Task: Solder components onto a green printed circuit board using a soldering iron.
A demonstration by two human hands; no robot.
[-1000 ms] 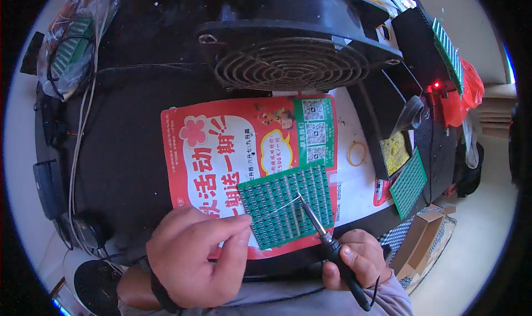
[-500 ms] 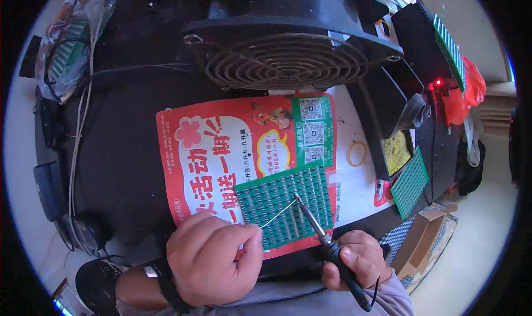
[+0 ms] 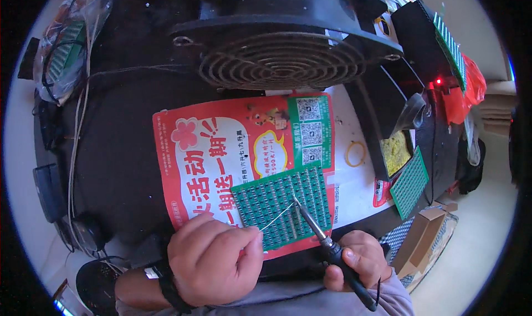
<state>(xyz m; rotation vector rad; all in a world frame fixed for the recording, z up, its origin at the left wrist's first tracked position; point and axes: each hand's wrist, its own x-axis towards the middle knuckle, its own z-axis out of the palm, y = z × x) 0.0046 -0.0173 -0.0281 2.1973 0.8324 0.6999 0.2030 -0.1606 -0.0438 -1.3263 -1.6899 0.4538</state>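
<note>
A green circuit board (image 3: 260, 197) with rows of small parts lies on a red and white printed sheet (image 3: 176, 197). My left hand (image 3: 216, 259) is closed, pinching a thin strand of solder wire (image 3: 279, 216) between thumb and forefinger. The wire slants across the board up to the iron's tip. My right hand (image 3: 359, 260) is wrapped round the black handle of a soldering iron (image 3: 315, 223). Its metal tip points up and left, at or just over the middle of the board; whether it touches a joint is too small to tell.
A black fan (image 3: 282, 58) with a wire grille stands behind the sheet. To its right are a black holder with a yellow sponge (image 3: 396, 152), another green board (image 3: 410, 183) and a red light. A cardboard box (image 3: 424, 241) sits lower right; cables (image 3: 79, 133) run down the left.
The sheet and board sit slightly further left in the picture. The iron's tip has shifted very slightly left and down; both hands keep their hold.
</note>
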